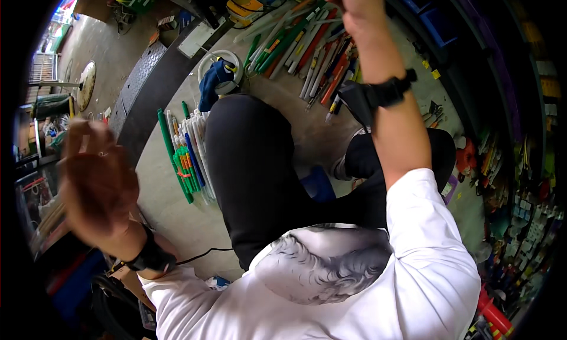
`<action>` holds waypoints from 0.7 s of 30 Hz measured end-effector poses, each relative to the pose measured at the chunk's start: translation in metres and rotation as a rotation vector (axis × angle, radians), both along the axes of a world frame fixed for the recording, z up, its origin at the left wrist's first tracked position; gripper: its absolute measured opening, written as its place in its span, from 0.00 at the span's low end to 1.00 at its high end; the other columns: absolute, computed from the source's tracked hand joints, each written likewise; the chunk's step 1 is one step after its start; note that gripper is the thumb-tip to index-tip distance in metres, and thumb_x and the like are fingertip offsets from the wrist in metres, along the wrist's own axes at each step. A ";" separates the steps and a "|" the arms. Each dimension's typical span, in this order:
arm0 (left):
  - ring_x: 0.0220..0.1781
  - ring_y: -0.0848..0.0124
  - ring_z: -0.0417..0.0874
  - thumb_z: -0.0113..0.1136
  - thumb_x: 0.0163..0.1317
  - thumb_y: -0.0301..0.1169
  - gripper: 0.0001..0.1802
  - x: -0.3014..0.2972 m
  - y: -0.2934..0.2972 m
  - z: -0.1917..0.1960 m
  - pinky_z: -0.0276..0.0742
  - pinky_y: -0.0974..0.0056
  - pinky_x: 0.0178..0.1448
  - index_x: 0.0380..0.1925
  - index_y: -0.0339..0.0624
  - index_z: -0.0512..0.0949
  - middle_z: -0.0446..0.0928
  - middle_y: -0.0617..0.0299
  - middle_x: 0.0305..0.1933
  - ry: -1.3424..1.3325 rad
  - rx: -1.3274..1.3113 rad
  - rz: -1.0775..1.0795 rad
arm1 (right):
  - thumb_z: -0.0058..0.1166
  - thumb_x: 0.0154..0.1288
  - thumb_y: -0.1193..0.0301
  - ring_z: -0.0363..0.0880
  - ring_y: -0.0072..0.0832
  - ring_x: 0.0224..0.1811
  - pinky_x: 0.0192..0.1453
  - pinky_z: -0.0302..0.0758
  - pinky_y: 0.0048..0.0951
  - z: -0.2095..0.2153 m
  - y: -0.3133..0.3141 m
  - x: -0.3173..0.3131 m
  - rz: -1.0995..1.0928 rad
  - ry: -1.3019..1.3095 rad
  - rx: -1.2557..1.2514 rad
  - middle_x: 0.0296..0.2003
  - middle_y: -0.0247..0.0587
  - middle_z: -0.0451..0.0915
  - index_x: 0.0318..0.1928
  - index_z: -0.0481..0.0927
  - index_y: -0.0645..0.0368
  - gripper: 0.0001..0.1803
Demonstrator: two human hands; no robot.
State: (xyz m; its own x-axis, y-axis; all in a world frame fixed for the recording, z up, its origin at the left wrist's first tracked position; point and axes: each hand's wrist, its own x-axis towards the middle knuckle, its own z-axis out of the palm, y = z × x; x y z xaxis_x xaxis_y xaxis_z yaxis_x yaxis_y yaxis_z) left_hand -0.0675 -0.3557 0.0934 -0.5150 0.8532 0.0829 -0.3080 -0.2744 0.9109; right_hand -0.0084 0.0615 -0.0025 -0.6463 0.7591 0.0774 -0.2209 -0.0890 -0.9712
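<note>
At left, the left hand (97, 180) hovers uncurled, seemingly empty — far off, the right hand (361, 12), grip I can't tell! Sticks (184, 151) beside the left knee (248, 118) look sorted; the far pile (292, 40), seemingly not.

Brown cardboard box (94, 5) at upper left, round pale disc (87, 87) below it, red cylinder (495, 314) at lower right

"Left hand (99, 180) plus right hand (361, 8)?"
"Makes two hands."
"Black wrist devices (390, 93)?"
"Also two."
"Round white containers (238, 74)?"
"Shows just one, with one dark-blue cloth (214, 83)."
"Slim sticks (167, 136)?"
"Runs well past a dozen."
</note>
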 end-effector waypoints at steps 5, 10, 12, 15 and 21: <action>0.40 0.72 0.75 0.50 0.75 0.40 0.30 0.056 0.139 0.027 0.72 0.71 0.36 0.72 0.42 0.58 0.71 0.50 0.64 0.113 0.016 0.227 | 0.51 0.72 0.52 0.84 0.43 0.40 0.44 0.78 0.42 -0.144 0.062 -0.005 -0.050 -0.591 0.273 0.44 0.50 0.85 0.51 0.80 0.63 0.25; 0.34 0.79 0.77 0.62 0.69 0.33 0.12 0.078 0.304 -0.067 0.69 0.74 0.36 0.46 0.38 0.82 0.81 0.65 0.36 0.210 -0.252 -0.088 | 0.50 0.70 0.62 0.76 0.54 0.61 0.62 0.76 0.47 -0.338 0.092 0.059 0.118 -1.093 0.415 0.63 0.62 0.73 0.63 0.74 0.61 0.25; 0.31 0.81 0.76 0.66 0.66 0.31 0.10 0.083 0.323 -0.105 0.69 0.74 0.36 0.43 0.37 0.84 0.80 0.68 0.31 0.281 -0.361 -0.067 | 0.51 0.69 0.64 0.74 0.52 0.63 0.63 0.75 0.46 -0.376 0.073 0.092 0.352 -1.186 0.489 0.66 0.54 0.70 0.64 0.74 0.57 0.25; 0.32 0.80 0.78 0.66 0.64 0.28 0.09 0.088 0.342 -0.118 0.71 0.74 0.38 0.41 0.35 0.85 0.82 0.66 0.32 0.404 -0.530 -0.128 | 0.52 0.71 0.67 0.68 0.44 0.69 0.65 0.73 0.47 -0.414 0.064 0.149 0.519 -1.450 0.847 0.66 0.40 0.71 0.62 0.76 0.53 0.21; 0.28 0.80 0.77 0.69 0.61 0.29 0.10 0.069 0.374 -0.150 0.71 0.71 0.33 0.37 0.32 0.85 0.81 0.64 0.27 0.451 -0.486 0.033 | 0.51 0.70 0.66 0.64 0.37 0.70 0.70 0.63 0.45 -0.452 0.060 0.174 0.826 -1.449 1.419 0.62 0.37 0.72 0.60 0.77 0.48 0.19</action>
